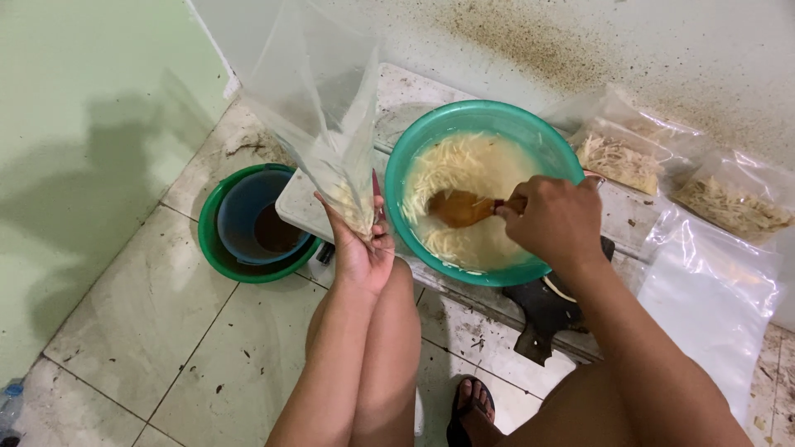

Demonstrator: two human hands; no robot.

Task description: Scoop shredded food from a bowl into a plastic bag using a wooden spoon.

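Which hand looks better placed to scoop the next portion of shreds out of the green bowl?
Probably the right hand: it already grips the wooden spoon dipped in the green bowl, while the left hand is occupied holding the clear plastic bag.

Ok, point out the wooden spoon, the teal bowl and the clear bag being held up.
wooden spoon (458, 208), head view, on its scoop
teal bowl (480, 112), head view, on its far rim
clear bag (319, 91), head view, on its upper side
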